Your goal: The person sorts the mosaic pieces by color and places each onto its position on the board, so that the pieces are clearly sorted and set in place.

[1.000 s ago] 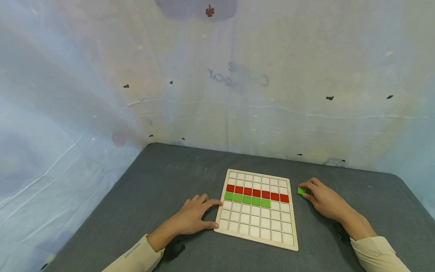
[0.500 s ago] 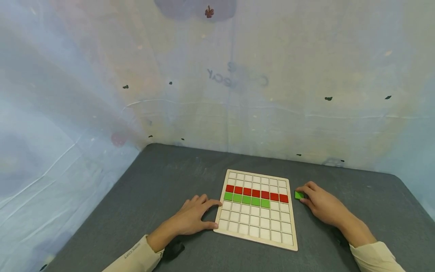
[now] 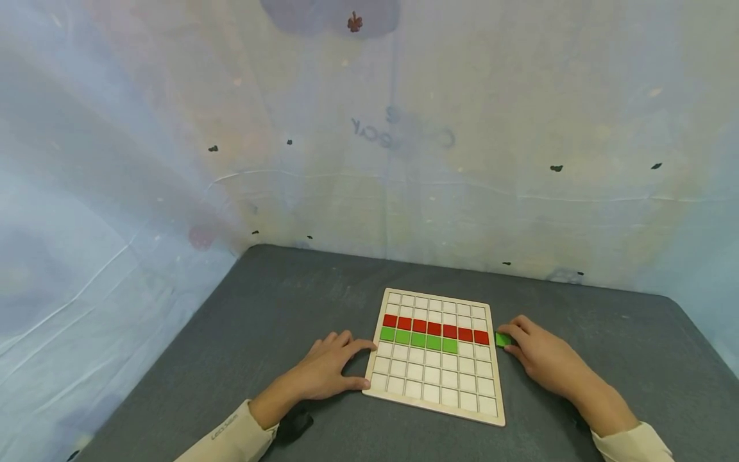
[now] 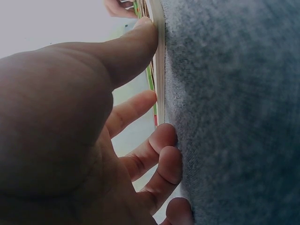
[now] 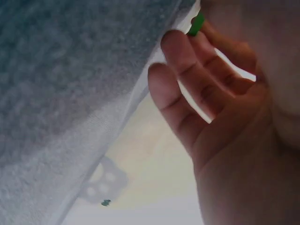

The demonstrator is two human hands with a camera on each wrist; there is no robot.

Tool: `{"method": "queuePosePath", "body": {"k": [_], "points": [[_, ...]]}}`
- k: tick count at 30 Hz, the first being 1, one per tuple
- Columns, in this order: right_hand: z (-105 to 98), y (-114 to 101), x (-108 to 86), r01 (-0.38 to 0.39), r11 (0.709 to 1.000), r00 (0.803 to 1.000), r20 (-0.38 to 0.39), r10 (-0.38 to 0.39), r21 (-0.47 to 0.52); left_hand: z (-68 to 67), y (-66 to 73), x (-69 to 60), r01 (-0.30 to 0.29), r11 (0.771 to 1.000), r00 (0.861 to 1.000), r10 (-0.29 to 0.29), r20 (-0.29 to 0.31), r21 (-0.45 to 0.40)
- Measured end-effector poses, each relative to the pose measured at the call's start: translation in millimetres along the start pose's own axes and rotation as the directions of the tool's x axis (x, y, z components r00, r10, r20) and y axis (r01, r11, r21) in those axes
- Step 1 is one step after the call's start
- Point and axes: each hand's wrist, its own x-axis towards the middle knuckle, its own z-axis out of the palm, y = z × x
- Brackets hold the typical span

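Note:
A square wooden grid board (image 3: 433,376) lies on the dark table. Across it runs a full row of red tiles (image 3: 435,328), with several green tiles (image 3: 418,339) in the row just below; the two cells at that row's right end are bare. My left hand (image 3: 329,367) touches the board's left edge with thumb and index fingertips, the other fingers spread on the table. Just off the board's right edge, my right hand (image 3: 545,359) pinches a green tile (image 3: 502,339) between thumb and fingers. In the right wrist view only a sliver of this green tile (image 5: 196,24) shows.
The dark grey table (image 3: 288,289) extends around the board on all sides. Behind and to the left hangs a pale, patterned sheet (image 3: 462,212) that meets the table's edges. A dark wrist strap (image 3: 294,423) sits under my left wrist.
My right hand has brought the green tile left and toward me, up to the board's right edge. The left hand and the board stay in place.

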Motion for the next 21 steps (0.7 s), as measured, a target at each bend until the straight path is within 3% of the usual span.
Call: {"method": "queuePosePath", "body": {"k": [21], "points": [[-2.4, -19.8, -5.8, -0.055, 0.996, 0.998, -0.007, 0.056, 0.063, -2.1, 1.3, -2.0, -0.017, 1.0, 1.0, 0.017, 0.002, -0.005]]}}
